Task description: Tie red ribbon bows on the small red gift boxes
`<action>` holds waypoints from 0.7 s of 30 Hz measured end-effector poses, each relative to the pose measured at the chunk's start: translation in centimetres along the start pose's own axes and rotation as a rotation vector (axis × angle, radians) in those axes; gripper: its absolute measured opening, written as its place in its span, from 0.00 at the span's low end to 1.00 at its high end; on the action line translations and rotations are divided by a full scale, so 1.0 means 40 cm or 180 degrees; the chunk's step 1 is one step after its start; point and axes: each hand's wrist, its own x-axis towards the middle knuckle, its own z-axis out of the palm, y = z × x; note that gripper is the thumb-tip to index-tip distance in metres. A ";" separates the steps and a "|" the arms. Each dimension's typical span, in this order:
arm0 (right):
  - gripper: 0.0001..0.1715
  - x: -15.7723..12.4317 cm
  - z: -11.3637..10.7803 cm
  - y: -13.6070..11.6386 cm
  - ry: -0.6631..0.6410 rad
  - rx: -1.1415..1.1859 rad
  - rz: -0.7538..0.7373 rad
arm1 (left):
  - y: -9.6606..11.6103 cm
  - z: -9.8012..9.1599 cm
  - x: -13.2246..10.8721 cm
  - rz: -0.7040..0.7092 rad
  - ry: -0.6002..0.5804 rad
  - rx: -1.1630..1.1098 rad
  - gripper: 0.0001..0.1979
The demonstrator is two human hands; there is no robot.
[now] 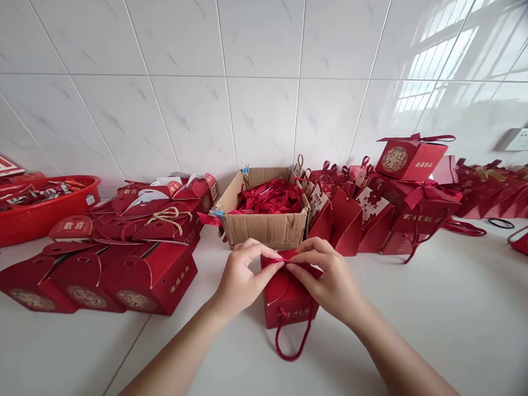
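A small red gift box (286, 303) with a red rope handle (290, 341) stands on the white counter (437, 319) in front of me. My left hand (239, 278) and my right hand (326, 275) meet over its top. The fingertips of both pinch a thin red ribbon (281, 260) at the box's upper edge. Both hands are closed in a pinch.
Behind the box is a cardboard carton (263, 227) full of red ribbons. Flat and open red boxes (127, 251) are stacked at left, beside a red basin (33, 216). Finished red boxes with ribbons (402, 197) line the tiled wall at right. A black band (500, 223) lies near them.
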 end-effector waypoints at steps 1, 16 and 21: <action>0.08 0.001 0.001 0.000 -0.0038 0.0091 0.0148 | -0.001 0.000 0.000 0.0026 0.0021 0.0044 0.03; 0.22 0.005 0.012 -0.012 -0.0840 0.1556 0.0928 | -0.010 0.020 -0.003 -0.0208 0.0109 -0.0446 0.05; 0.22 0.003 0.027 -0.002 -0.0654 0.1871 0.1165 | -0.003 0.000 0.000 0.0076 0.0026 -0.0037 0.04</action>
